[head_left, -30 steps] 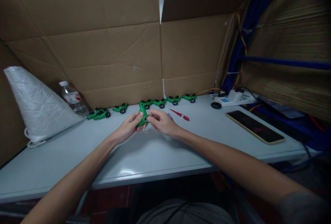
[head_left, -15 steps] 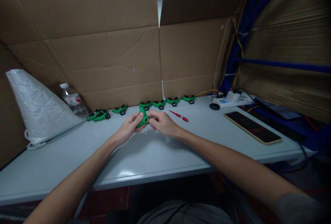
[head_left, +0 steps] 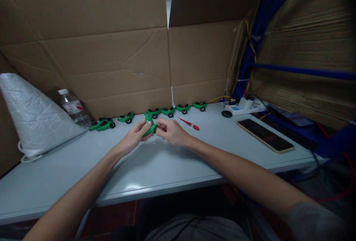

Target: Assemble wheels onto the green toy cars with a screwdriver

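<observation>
My left hand [head_left: 138, 132] is closed round a green toy car [head_left: 150, 128], held tilted above the table with its narrow end pointing away from me. My right hand [head_left: 171, 131] is closed in a pinch against the toy's right side, and its fingertips hide whatever they grip there. Just below the hands, a small white ring [head_left: 154, 142] lies on the table. Behind them stand several similar green toy cars [head_left: 168, 112] with black wheels. To the right of my right hand rests a red screwdriver [head_left: 189, 124].
On the left of the white table [head_left: 130, 174] stand a silvery foil bag [head_left: 39, 118] and a plastic bottle [head_left: 73, 107]. A phone [head_left: 264, 135], a round black piece [head_left: 227, 114] and a power strip [head_left: 246, 106] lie on the right. Cardboard walls [head_left: 111, 48] close off the back.
The whole view has shifted slightly, so things appear a little further left. The toy car has turned a little in my hands, and the right fingers now cover more of its side.
</observation>
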A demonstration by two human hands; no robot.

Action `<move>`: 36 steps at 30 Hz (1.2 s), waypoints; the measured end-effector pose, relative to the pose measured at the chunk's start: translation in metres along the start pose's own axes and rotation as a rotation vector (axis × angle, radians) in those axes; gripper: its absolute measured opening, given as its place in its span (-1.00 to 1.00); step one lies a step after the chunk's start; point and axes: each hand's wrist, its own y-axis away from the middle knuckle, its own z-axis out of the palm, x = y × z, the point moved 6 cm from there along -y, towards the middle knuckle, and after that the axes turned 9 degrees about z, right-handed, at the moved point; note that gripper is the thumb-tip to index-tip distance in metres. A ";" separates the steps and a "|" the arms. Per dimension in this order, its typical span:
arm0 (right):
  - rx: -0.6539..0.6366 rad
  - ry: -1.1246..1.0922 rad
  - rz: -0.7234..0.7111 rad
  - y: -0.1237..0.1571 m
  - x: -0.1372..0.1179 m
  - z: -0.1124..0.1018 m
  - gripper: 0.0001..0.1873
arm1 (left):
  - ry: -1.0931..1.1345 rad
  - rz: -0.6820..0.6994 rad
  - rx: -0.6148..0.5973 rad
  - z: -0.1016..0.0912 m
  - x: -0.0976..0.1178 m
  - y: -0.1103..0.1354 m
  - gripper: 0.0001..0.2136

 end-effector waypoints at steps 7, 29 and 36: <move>-0.037 0.189 -0.057 0.002 -0.002 -0.004 -0.82 | -0.025 -0.033 -0.048 0.005 -0.008 0.002 -0.55; -0.086 -0.228 0.001 -0.005 -0.003 0.006 -0.68 | 0.131 -0.037 -0.064 0.004 -0.004 0.001 -0.61; -0.198 -0.534 0.329 -0.002 0.017 0.021 -0.71 | 0.082 0.037 -0.042 0.002 0.001 0.001 -0.67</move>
